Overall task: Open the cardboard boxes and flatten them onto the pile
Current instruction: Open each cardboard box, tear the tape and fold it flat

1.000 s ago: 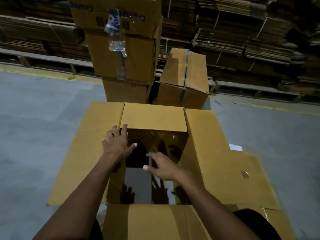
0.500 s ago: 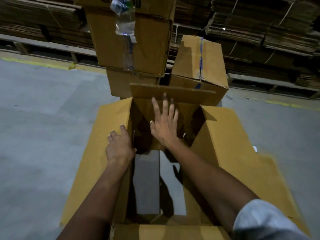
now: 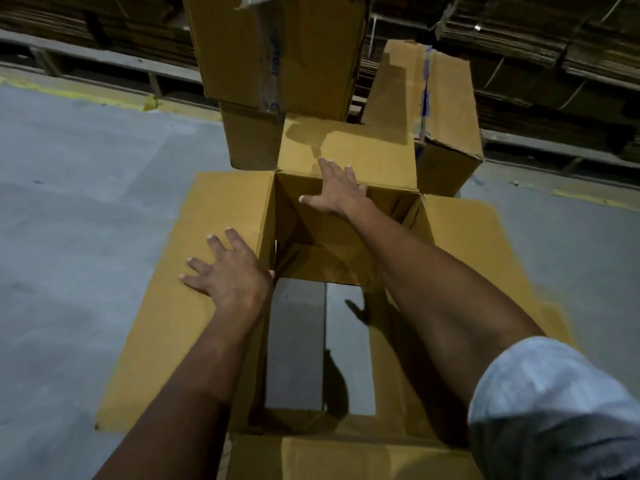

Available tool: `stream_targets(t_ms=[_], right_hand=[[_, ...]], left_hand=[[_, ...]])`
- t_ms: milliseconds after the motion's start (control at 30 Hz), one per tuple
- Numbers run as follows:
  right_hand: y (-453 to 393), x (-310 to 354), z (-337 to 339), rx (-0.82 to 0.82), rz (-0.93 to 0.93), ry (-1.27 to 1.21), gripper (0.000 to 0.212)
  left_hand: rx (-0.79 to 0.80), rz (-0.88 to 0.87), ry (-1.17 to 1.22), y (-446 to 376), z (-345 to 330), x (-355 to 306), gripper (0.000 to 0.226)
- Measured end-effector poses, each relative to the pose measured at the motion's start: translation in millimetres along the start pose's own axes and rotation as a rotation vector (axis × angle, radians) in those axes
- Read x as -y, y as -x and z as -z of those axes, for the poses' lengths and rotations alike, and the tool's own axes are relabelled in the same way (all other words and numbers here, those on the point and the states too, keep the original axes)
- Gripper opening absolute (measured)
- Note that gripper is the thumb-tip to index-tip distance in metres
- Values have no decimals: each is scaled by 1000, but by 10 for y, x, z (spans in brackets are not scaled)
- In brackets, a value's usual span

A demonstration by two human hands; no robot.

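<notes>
Cardboard far flap (image 3: 346,147), upright 0.5 s ago, now folded outward past open box (image 3: 304,237); right hand (image 3: 337,192) flat, fingers straight, pressing its hinge; left hand (image 3: 228,271) now spread flat on left flap (image 3: 194,271); stacked boxes (image 3: 277,50) just beyond right hand; bare floor (image 3: 86,202) left of left hand.

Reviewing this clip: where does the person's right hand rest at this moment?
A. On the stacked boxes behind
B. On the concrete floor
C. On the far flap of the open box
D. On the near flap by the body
C: the right hand lies with straight fingers across the fold of the far flap of the open cardboard box, while the left hand presses flat on the left flap.
</notes>
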State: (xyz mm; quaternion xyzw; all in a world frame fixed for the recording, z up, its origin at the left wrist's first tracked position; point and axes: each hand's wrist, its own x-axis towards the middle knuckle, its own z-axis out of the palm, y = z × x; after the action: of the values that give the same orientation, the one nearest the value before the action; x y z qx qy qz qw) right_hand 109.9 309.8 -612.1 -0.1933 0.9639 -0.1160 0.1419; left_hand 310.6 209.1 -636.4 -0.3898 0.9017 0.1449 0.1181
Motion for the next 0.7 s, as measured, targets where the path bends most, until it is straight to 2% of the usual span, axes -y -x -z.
stream_targets(t_ms=[67, 133, 200, 300, 367, 500, 633, 700], right_hand=[[124, 7, 73, -45, -13, -25, 98], [354, -5, 63, -111, 4, -85, 93], [658, -63, -36, -111, 52, -154, 89], [1231, -296, -287, -55, 43, -152, 88], [1587, -575, -447, -67, -30, -81, 88], [2026, -1132, -436, -86, -273, -20, 92], [2253, -1338, -183, -307, -355, 58, 87], [2338, -1397, -73, -369, -467, 2, 87]], left_hand=[[40, 53, 118, -75, -50, 68, 116], [62, 26, 117, -110, -81, 123, 111], [73, -41, 70, -101, -79, 137, 84], [51, -118, 122, -76, -78, 152, 44], [39, -143, 136, -55, -92, 161, 34], [-13, -125, 50, 51, -42, 139, 44], [33, -103, -13, 131, -55, 158, 59], [45, -112, -4, 142, -102, 191, 60]])
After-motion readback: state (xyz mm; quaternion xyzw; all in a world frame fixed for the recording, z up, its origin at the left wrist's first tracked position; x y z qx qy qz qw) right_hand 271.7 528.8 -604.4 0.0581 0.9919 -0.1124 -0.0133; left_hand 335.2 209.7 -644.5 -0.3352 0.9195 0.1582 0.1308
